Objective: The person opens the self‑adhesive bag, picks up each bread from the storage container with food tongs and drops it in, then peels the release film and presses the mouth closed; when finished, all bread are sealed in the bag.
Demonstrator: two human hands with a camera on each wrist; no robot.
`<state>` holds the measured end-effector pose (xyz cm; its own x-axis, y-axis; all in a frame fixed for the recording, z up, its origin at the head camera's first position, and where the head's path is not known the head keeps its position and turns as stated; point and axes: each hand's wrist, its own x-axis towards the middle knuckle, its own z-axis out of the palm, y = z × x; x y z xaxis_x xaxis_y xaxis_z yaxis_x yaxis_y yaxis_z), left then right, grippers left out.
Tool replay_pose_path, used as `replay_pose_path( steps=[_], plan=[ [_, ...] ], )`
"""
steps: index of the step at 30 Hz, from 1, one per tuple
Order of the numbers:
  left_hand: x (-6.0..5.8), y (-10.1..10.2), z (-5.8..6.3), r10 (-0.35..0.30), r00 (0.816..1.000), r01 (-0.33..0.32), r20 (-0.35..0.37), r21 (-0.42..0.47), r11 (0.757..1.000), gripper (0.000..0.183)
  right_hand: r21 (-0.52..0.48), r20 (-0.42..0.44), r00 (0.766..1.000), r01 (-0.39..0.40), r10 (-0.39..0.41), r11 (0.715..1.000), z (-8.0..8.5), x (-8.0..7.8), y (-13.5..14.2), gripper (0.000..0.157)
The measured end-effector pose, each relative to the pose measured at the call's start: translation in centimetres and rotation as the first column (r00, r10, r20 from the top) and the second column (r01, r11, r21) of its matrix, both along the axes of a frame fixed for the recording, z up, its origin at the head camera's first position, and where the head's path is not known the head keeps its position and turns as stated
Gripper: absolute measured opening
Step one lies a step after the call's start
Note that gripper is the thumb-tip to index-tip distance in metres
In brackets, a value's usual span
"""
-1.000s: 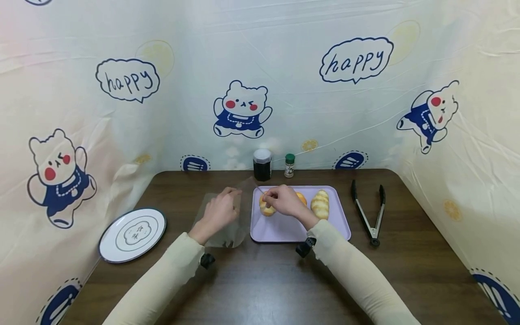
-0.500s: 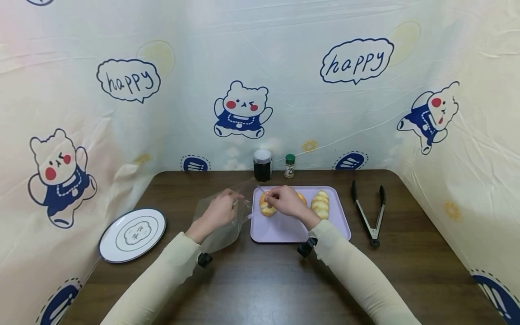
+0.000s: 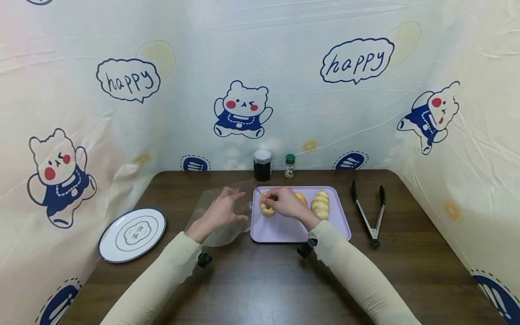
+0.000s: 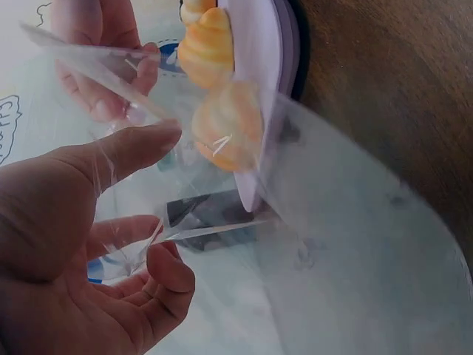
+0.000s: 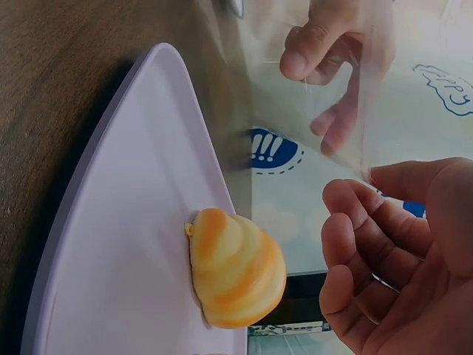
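Observation:
A clear plastic bag (image 3: 227, 234) hangs between both hands, left of the lilac tray (image 3: 280, 232). My right hand (image 3: 286, 201) pinches the bag's edge between thumb and index finger, as the right wrist view shows at the fingertips (image 5: 369, 176). My left hand (image 3: 217, 212) is at the bag with thumb and fingers spread apart; film overlaps them in the left wrist view. A round striped bread roll (image 5: 236, 270) lies at the tray's left end, under my right hand. Another roll (image 3: 302, 197) is partly hidden behind that hand, and a longer pale roll (image 3: 320, 205) lies to its right.
Metal tongs (image 3: 371, 221) with black tips lie right of the tray. A dark jar (image 3: 262, 167) and a small green-capped shaker (image 3: 289, 166) stand behind it. A white plate (image 3: 133, 235) with a blue rim sits at the table's left edge.
My left thumb and fingers have spread apart after being closer together, and the bag's film has shifted around them. My right hand has stayed almost still, pinching the bag.

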<state>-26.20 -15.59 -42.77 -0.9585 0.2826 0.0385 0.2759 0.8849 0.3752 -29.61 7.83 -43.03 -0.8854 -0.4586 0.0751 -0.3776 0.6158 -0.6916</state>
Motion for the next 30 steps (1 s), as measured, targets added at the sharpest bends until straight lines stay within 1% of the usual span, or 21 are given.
replay_pose_path(
  steps=[7, 13, 18, 20, 25, 27, 30],
  plan=[
    [-0.1, -0.1, -0.1, 0.047, 0.999, -0.047, 0.025, 0.005, 0.999, 0.084, -0.003, 0.011, 1.000, -0.014, 0.014, 1.000, 0.3, 0.4, 0.2, 0.019],
    [-0.1, -0.1, -0.2, 0.078, 0.996, -0.079, 0.047, 0.009, 0.997, 0.085, 0.021, -0.003, 1.000, 0.029, -0.029, 0.999, 0.2, 0.2, 1.6, 0.019],
    [-0.1, -0.2, -0.2, 0.081, 0.995, -0.082, 0.053, 0.014, 0.997, 0.086, 0.050, -0.034, 0.995, 0.098, -0.096, 0.994, 0.0, -0.2, 3.5, 0.019],
    [-0.1, -0.3, -0.2, 0.077, 0.996, -0.078, 0.047, 0.018, 0.997, 0.086, 0.064, -0.022, 0.991, 0.132, -0.131, 0.989, 0.0, -0.2, 4.5, 0.019],
    [-0.2, -0.5, -0.2, 0.082, 0.996, -0.083, 0.044, 0.017, 0.996, 0.087, 0.104, -0.030, 0.976, 0.219, -0.217, 0.970, -0.2, -0.3, 7.0, 0.024],
    [-0.3, -0.5, -0.2, 0.085, 0.995, -0.086, 0.047, 0.013, 0.996, 0.087, 0.121, -0.061, 0.968, 0.251, -0.245, 0.960, -0.3, -0.3, 8.0, 0.025],
    [-0.4, -0.5, -0.2, 0.099, 0.993, -0.100, 0.056, 0.014, 0.995, 0.086, 0.141, -0.085, 0.953, 0.300, -0.290, 0.943, -0.3, -0.2, 9.6, 0.028]
  ],
)
